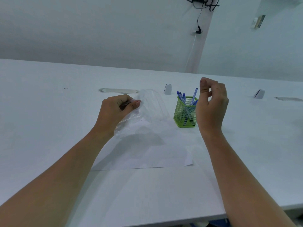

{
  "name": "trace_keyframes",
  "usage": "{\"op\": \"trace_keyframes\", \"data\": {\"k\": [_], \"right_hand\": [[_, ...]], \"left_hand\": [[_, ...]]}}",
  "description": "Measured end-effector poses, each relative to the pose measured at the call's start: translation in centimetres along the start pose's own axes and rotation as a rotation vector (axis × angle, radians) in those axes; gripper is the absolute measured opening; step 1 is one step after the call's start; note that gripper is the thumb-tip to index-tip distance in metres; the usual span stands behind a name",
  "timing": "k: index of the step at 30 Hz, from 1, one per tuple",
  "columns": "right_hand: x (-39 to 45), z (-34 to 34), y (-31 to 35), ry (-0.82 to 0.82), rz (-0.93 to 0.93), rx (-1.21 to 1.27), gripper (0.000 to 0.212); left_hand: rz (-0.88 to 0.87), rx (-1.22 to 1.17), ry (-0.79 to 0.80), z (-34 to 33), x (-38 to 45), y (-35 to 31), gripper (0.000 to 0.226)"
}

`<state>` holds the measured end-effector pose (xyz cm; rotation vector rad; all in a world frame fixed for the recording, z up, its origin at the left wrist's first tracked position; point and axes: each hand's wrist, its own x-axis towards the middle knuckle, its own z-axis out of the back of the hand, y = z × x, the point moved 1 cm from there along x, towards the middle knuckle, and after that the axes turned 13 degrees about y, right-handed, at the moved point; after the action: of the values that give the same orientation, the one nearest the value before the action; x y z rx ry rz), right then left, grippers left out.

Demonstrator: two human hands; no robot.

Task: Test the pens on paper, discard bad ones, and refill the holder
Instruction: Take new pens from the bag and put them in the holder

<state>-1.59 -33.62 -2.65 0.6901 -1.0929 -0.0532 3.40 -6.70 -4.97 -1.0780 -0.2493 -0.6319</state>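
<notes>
Several blue pens (186, 102) are being kept upright in a green mesh holder (185, 113) toward the far edge of the white desk (49, 115), just beyond the paper sheet's (147, 153) far right corner. A clear plastic bag (147, 108) is being pinched by the left hand (114, 110) — the right hand (211, 104) is being held beside the holder, fingers loosely curled, gripping nothing.
</notes>
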Motion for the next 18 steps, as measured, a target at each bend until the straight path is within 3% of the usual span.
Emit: {"op": "trace_keyframes", "data": {"k": [5, 11, 18], "right_hand": [[-1.0, -0.6, 1.9, 0.132, 0.115, 0.031, 0.038], [-3.6, -2.5, 4.1, 0.4, 0.408, 0.043, 0.053], [-5.9, -3.9, 6.0, 0.632, 0.35, 0.192, 0.079]], "left_hand": [[0.016, -0.013, 0.013, -0.4, -0.2, -0.3, 0.016], [0.076, -0.16, 0.107, -1.6, -0.6, -2.2, 0.013], [0.114, -0.496, 0.253, -2.6, -1.8, -4.6, 0.038]]}}
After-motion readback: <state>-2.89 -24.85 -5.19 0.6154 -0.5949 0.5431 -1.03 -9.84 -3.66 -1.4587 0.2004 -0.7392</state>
